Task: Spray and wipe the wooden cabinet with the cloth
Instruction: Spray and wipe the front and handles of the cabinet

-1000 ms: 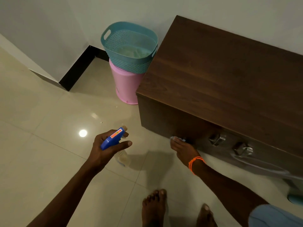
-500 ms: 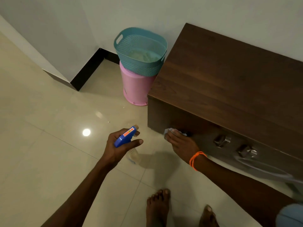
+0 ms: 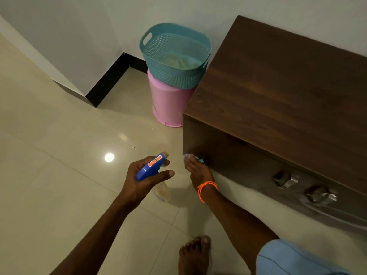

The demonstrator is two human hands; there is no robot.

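The dark wooden cabinet (image 3: 278, 86) fills the right side, low on the floor, with two metal handles (image 3: 286, 178) on its front face. My right hand (image 3: 198, 171), with an orange thread at the wrist, presses a small pale blue cloth (image 3: 193, 156) against the front face near its lower left corner. Most of the cloth is hidden under the fingers. My left hand (image 3: 143, 179) holds a spray bottle (image 3: 152, 166) with a blue trigger head and a clear body, just left of the cabinet, nozzle pointing toward it.
A teal perforated basket (image 3: 151, 54) sits on a pink bin (image 3: 168, 104) against the wall, touching the cabinet's left end. Glossy beige floor tiles (image 3: 59, 175) spread to the left. My bare foot (image 3: 193, 255) stands at the bottom, with a black skirting corner (image 3: 111, 76) behind.
My right hand has slid the cloth leftward along the cabinet front to its left corner. The left hand with the spray bottle has kept its place beside it. The view has shifted.
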